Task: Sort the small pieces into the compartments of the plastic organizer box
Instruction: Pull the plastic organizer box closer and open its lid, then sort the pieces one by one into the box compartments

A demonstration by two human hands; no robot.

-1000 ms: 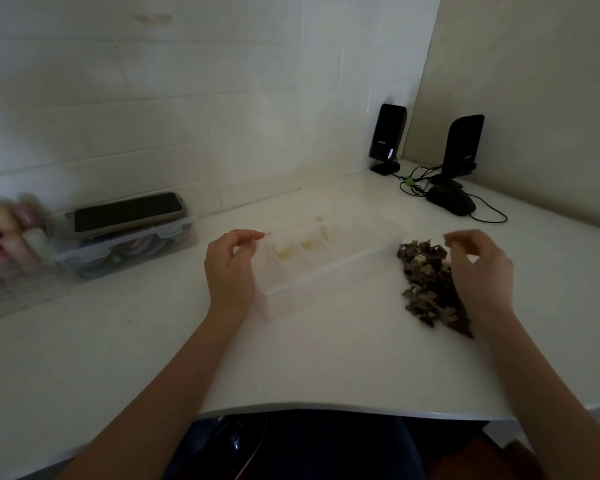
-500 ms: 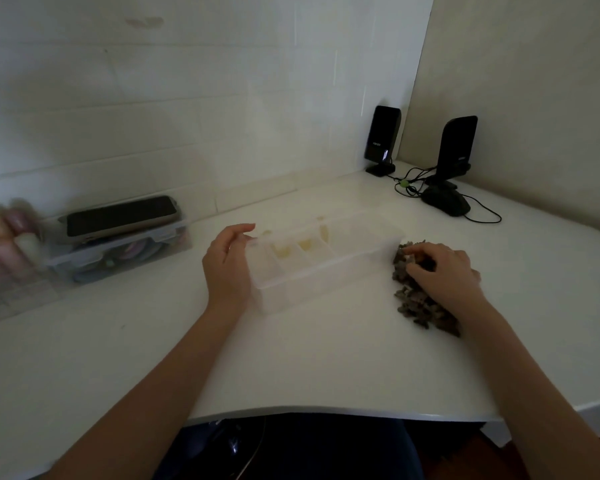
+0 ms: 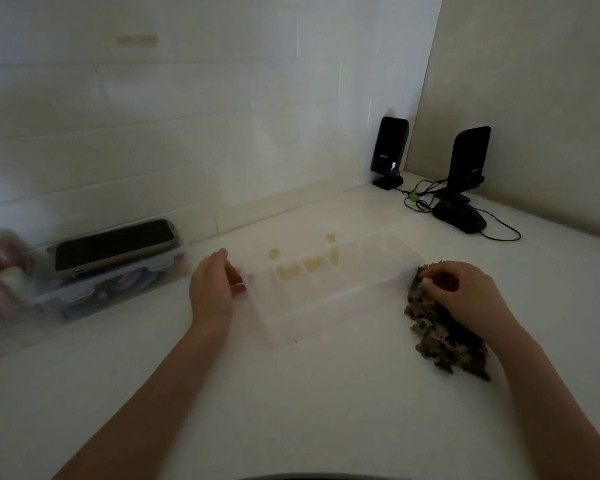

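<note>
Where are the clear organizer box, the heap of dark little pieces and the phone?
organizer box [image 3: 329, 303]: head view, on its near wall.
pile of dark pieces [image 3: 440, 341]: head view, middle of the heap.
phone [image 3: 115, 244]: head view, centre of its dark screen.

A home desk corner or small home office is suggested. A plain white worktop [image 3: 291, 393] is set into a corner where a white-painted brick wall [image 3: 187, 116] meets a beige wall [image 3: 534, 81]. At the upper right of the frame, two black desktop speakers [image 3: 389, 147] [image 3: 468, 157] are stood with tangled cables [image 3: 420, 199] beside a black mouse [image 3: 459, 218]. At the left, a phone [image 3: 113, 244] is laid on a clear storage case [image 3: 111, 285] of colourful craft supplies.
</note>
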